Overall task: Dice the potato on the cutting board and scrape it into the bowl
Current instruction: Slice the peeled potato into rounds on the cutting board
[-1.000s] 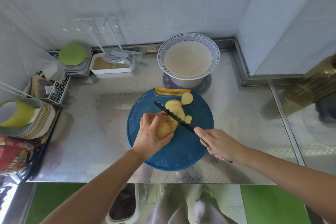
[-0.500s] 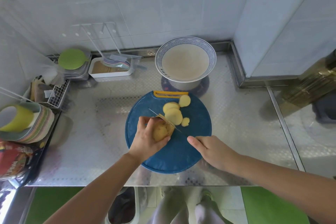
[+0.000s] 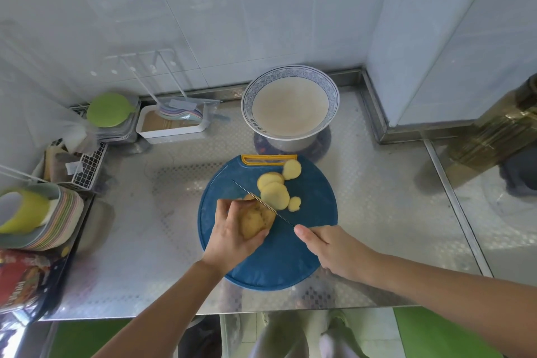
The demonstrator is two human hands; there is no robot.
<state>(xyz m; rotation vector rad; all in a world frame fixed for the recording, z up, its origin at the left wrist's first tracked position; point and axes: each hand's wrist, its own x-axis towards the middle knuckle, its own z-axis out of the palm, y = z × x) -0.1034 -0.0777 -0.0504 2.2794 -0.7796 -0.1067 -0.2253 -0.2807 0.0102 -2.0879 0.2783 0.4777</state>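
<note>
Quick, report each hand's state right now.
Left hand: grips the yellow-brown potato half on the round blue cutting board.
Right hand: grips the thin black-bladed knife.

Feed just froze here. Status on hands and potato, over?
Left hand grips potato on cutting board. Right hand holds knife, blade on potato. Cut slices lie toward bowl.

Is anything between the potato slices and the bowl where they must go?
Only the yellow handle at the far edge of the board lies between the slices and the bowl; nothing else visible.
</note>
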